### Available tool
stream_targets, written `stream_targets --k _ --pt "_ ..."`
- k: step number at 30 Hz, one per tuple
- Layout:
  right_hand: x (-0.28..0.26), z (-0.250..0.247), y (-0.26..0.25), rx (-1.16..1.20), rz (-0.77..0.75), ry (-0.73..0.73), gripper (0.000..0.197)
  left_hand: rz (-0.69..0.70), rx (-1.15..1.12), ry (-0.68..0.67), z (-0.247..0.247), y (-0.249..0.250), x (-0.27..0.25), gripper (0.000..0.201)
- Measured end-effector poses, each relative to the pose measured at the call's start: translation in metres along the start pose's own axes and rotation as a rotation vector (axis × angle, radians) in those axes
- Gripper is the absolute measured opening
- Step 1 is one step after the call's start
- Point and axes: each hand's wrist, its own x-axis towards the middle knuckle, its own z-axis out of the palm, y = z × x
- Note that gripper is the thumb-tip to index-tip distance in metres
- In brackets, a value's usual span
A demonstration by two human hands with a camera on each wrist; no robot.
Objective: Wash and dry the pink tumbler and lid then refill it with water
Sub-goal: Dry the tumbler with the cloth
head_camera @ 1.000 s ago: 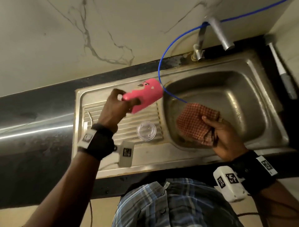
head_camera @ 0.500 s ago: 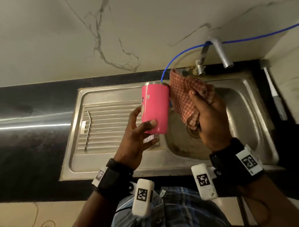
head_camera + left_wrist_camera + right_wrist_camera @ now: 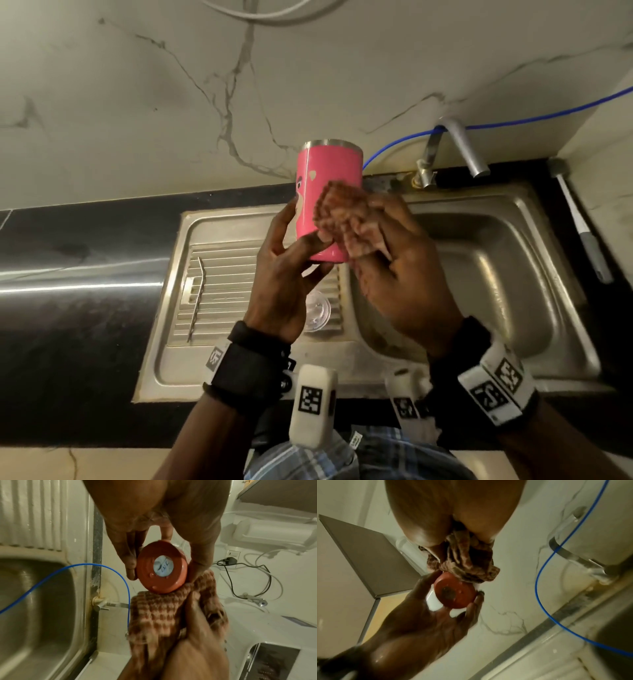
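Note:
The pink tumbler (image 3: pixel 323 178) with a steel rim stands upright in the air above the drainboard, gripped near its base by my left hand (image 3: pixel 291 260). Its wet round base (image 3: pixel 161 566) (image 3: pixel 454 591) shows in both wrist views. My right hand (image 3: pixel 394 260) holds a bunched red checked cloth (image 3: pixel 342 219) (image 3: pixel 164 612) (image 3: pixel 467 563) and presses it against the tumbler's right side. The clear lid (image 3: pixel 317 310) lies on the drainboard below, partly hidden behind my left hand.
A steel sink (image 3: pixel 479 274) with a deep basin is at the right, a tap (image 3: pixel 459 144) and a blue hose (image 3: pixel 513 120) behind it. A metal straw (image 3: pixel 195 298) lies on the ribbed drainboard (image 3: pixel 222 274). A brush handle (image 3: pixel 582 226) rests on the dark counter at far right.
The tumbler has turned upright and risen in my left hand. My right hand has brought the cloth from the basin up onto the tumbler's side.

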Motion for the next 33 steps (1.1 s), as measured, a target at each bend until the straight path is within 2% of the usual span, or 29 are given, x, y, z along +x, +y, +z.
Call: stream_targets --k 6,10,13,17,21,23,26,31,33 --pt "-0.024 -0.016 -0.001 0.091 0.022 -0.021 0.030 -0.012 -0.105 -0.055 0.015 -0.008 -0.006 0.066" --pt "0.003 -0.028 -0.001 0.054 -0.013 0.043 0.028 -0.037 -0.110 -0.088 0.023 -0.010 -0.006 0.071" --pt "0.033 -0.039 0.000 -0.003 0.001 0.129 0.016 -0.063 -0.129 -0.129 0.027 -0.010 -0.008 0.074" --pt "0.051 -0.046 0.004 -0.023 0.102 0.191 0.028 -0.053 -0.147 -0.161 0.033 -0.008 -0.010 0.074" --pt "0.020 -0.034 -0.001 0.088 0.033 0.190 0.018 0.024 -0.176 -0.089 0.036 0.004 -0.001 0.074" --pt "-0.005 -0.027 -0.006 0.164 0.004 0.139 0.023 0.054 -0.172 -0.052 0.036 0.012 0.004 0.074" --pt "-0.025 -0.024 -0.007 0.115 0.001 0.078 0.029 0.060 -0.123 -0.054 0.041 0.018 0.007 0.075" --pt "0.014 -0.043 -0.009 0.133 0.017 0.325 0.016 0.021 -0.153 -0.122 0.049 0.007 -0.002 0.083" --pt "0.035 -0.058 -0.005 0.070 0.023 0.369 0.014 -0.012 -0.181 -0.161 0.051 0.000 -0.009 0.084"
